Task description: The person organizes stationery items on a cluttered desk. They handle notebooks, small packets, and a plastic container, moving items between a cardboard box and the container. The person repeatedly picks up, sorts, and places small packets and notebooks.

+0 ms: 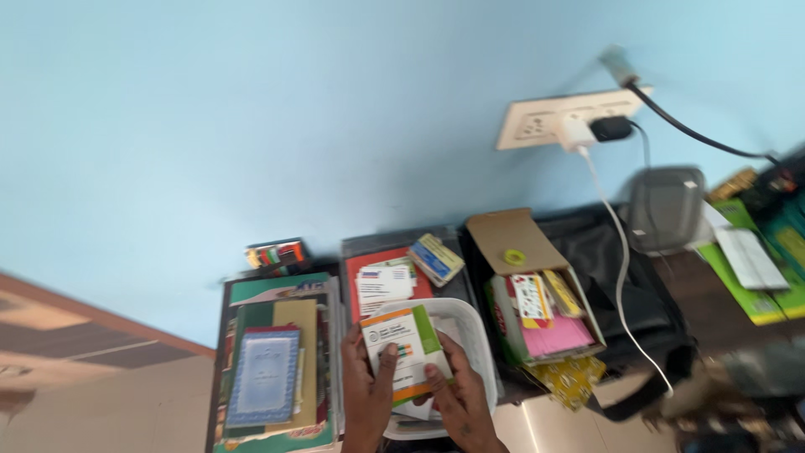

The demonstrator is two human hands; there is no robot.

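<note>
Both hands meet at six o'clock in the head view. The left hand (pixel 367 394) grips the left edge of a small flat card packet (pixel 407 351), thumb laid across its face, and the right hand (pixel 459 401) pinches the packet's lower right corner with thumb on top. The packet is thin card, rectangular, white with a green band along its right side and an orange strip at the bottom.

It is held just above a white plastic tray (pixel 470 329) with rounded corners and a smooth rim. At eleven o'clock from the packet a loose stack of white paper cards (pixel 384 283) lies on a red folder (pixel 419 287), with a small yellowish bundle of cards (pixel 436 258) at twelve o'clock. At nine o'clock sits a pile of books (pixel 277 369), flat and hard-edged, the top one blue with a pale border.

At two o'clock stands an open cardboard box (pixel 524 252), matte brown, its flap raised, filled with pink paper and printed cards. Beside it lies a black soft bag (pixel 637 294). A white cable (pixel 620 277) crosses the bag from a white wall socket plate (pixel 570 117) at one o'clock.

Everything rests on a dark tabletop (pixel 679 294) against a smooth, pale blue painted wall (pixel 251 126). The far right edge is blurred.
</note>
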